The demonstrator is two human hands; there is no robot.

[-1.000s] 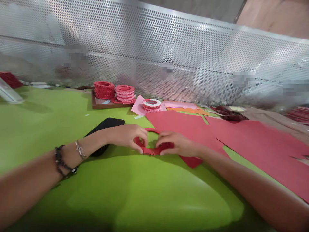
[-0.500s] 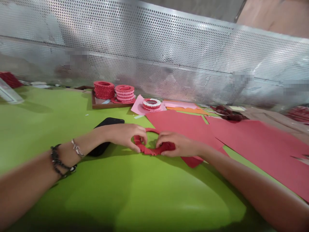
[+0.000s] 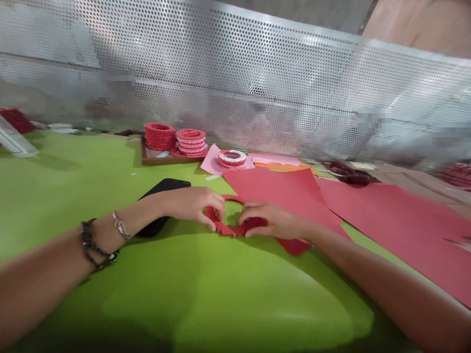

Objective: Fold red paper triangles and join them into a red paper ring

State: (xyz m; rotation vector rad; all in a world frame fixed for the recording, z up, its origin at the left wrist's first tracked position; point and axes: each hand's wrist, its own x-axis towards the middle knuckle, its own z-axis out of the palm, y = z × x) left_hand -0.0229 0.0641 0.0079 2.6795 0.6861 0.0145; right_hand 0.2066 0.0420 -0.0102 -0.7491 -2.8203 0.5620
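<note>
A red paper ring (image 3: 228, 230) with a folded, pointed edge lies low over the green table (image 3: 235, 294), between my two hands. My left hand (image 3: 200, 206) pinches its left side, thumb outside and fingers curled over the rim. On the right side, my right hand (image 3: 270, 220) grips the ring the same way, its fingers hiding part of the folds. Behind my left wrist lies a black phone-like object (image 3: 162, 186), partly covered by the forearm. Red paper sheets (image 3: 279, 189) spread out beyond my right hand.
A brown tray (image 3: 154, 160) holds stacked red rings (image 3: 159, 137) and pink-and-red rings (image 3: 191, 143). More rings, white on top (image 3: 232, 159), sit on pink paper (image 3: 209, 164). A perforated metal panel (image 3: 235, 63) stands along the back. Dark red scissors-like handles (image 3: 349, 174) lie at right.
Both hands keep their hold on the ring with barely any movement. The far red sheet's right edge has shifted slightly, covering the green gap beside it.
</note>
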